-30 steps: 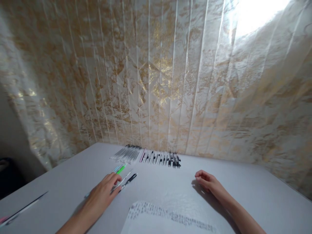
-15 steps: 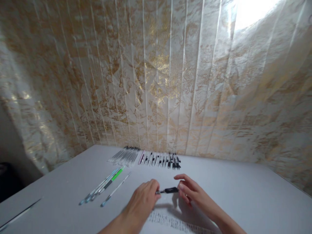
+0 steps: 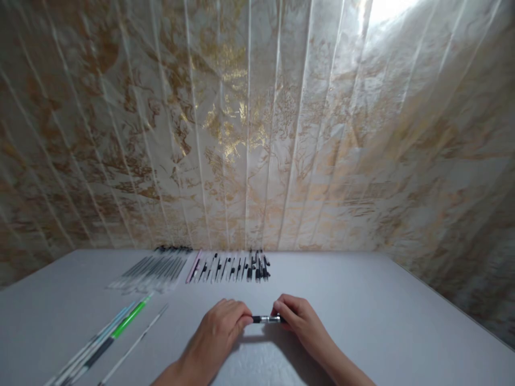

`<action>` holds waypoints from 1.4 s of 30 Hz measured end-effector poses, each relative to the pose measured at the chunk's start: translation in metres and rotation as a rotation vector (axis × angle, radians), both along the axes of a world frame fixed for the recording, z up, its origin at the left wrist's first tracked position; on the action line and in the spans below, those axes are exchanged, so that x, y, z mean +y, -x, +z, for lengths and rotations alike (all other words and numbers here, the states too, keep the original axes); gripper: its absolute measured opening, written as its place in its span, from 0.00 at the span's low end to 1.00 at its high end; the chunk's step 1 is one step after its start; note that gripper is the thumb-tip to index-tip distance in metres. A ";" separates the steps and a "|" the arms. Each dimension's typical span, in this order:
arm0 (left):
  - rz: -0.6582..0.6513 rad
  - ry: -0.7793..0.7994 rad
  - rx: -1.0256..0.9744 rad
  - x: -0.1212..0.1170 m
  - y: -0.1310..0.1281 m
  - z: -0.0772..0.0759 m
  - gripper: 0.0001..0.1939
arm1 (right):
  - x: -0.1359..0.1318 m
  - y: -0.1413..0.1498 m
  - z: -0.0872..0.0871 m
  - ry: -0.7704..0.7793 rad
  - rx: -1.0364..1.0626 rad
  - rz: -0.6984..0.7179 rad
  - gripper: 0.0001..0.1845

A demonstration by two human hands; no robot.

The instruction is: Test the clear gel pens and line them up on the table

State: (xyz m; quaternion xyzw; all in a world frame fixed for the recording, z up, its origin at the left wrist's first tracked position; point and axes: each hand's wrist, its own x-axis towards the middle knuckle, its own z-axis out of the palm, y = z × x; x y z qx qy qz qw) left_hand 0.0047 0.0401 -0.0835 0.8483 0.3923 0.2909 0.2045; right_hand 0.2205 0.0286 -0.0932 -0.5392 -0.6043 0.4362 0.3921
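Observation:
A black and silver-clear pen (image 3: 266, 319) is held level above the table, between my two hands. My left hand (image 3: 222, 328) pinches its left end between thumb and fingers. The fingers of my right hand (image 3: 296, 316) close round the dark right end. Both tips of the pen are hidden by my fingers, so I cannot tell whether it is in one piece. Below it, a shadow falls on the white table (image 3: 354, 300).
Behind my hands lies a row of pens and pen parts (image 3: 229, 268). Left of it is a bundle of clear tubes with dark tips (image 3: 153, 271). A green and grey stick (image 3: 131, 317), pale sticks and a single thin refill (image 3: 134, 344) lie at left. A patterned curtain (image 3: 257, 134) hangs behind.
My right hand has closed on the pen's right end; before, its fingers were spread. The pen shows a different section between my hands. The view has shifted to the right.

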 end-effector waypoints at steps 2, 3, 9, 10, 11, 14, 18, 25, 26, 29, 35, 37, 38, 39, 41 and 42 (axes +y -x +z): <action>0.017 0.060 0.002 0.002 0.003 0.002 0.16 | -0.003 0.003 0.002 -0.043 -0.032 0.000 0.22; 0.030 0.094 0.000 0.002 0.004 0.003 0.18 | -0.004 0.003 0.003 -0.073 -0.049 0.002 0.21; 0.096 0.167 -0.016 -0.002 0.004 0.003 0.08 | -0.010 -0.002 0.008 -0.254 -0.125 0.072 0.14; 0.111 0.142 0.011 -0.004 0.003 0.003 0.07 | -0.011 -0.002 0.010 -0.279 -0.144 0.093 0.14; 0.119 0.112 0.043 -0.005 0.003 0.003 0.05 | -0.012 -0.003 0.011 -0.301 -0.162 0.116 0.13; 0.106 0.058 0.153 -0.004 0.003 0.004 0.04 | -0.015 -0.003 0.015 -0.347 -0.196 0.181 0.13; 0.090 0.009 0.289 0.000 0.004 0.008 0.17 | -0.018 -0.002 0.014 -0.381 -0.234 0.216 0.12; -0.005 -0.132 0.209 -0.011 0.000 0.009 0.14 | -0.019 0.001 0.007 -0.350 -0.387 0.203 0.08; 0.000 -0.125 0.215 -0.012 0.000 0.009 0.10 | -0.019 0.001 0.007 -0.353 -0.395 0.204 0.08; -0.014 -0.102 0.224 -0.011 -0.001 0.008 0.01 | -0.018 0.000 0.007 -0.436 -0.415 0.207 0.06; -0.055 0.120 0.147 -0.005 -0.003 0.004 0.19 | -0.014 -0.001 0.005 -0.660 -0.472 0.208 0.07; -0.092 0.287 0.023 -0.006 -0.002 0.005 0.24 | -0.014 0.000 0.006 -0.739 -0.502 0.198 0.07; -0.119 0.376 -0.048 -0.006 -0.001 0.007 0.25 | -0.015 0.001 0.007 -0.776 -0.516 0.186 0.07; -0.146 0.463 -0.114 -0.006 0.000 0.009 0.25 | -0.015 0.002 0.008 -0.813 -0.528 0.177 0.07; -0.195 0.614 -0.212 -0.004 0.003 0.013 0.26 | -0.018 0.005 0.012 -0.878 -0.551 0.167 0.06; -0.220 0.683 -0.249 -0.003 0.005 0.015 0.26 | -0.019 0.006 0.013 -0.906 -0.559 0.167 0.06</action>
